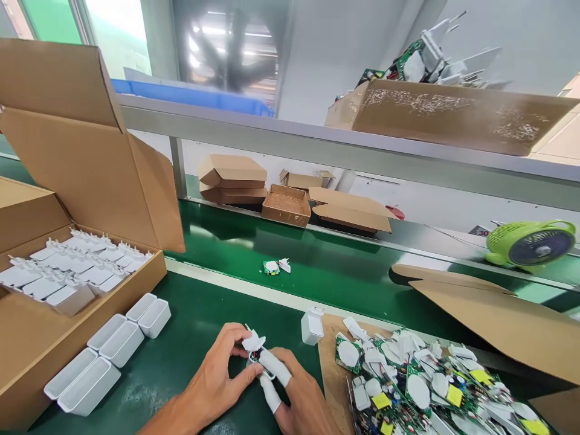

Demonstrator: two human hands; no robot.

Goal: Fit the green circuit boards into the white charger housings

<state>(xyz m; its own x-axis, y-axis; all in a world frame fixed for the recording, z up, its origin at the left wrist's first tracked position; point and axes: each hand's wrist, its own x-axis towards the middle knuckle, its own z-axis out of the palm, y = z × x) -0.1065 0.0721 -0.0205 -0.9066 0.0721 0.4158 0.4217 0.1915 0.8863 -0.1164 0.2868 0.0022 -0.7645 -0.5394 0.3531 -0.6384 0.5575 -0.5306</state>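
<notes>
Near the front of the green bench, my left hand (216, 377) and my right hand (296, 386) meet around a small white plastic housing (254, 344). Dark and reddish parts show inside it, partly covered by my fingers. My left thumb and fingers pinch one side. White coverings wrap the thumb and a finger of my right hand, which grips the other side. A white box-shaped case (312, 326) stands upright just beyond my right hand. To the right lies a heap of green circuit boards (417, 386) with white plastic pieces and yellow parts.
Several open white cases (90, 386) stand in rows at left, beside an open carton (149, 272) holding assembled white units (72, 260). Behind runs a green belt (226, 241) bearing a loose circuit board (272, 267). A shelf (290, 133) crosses above; a green fan (530, 244) stands right.
</notes>
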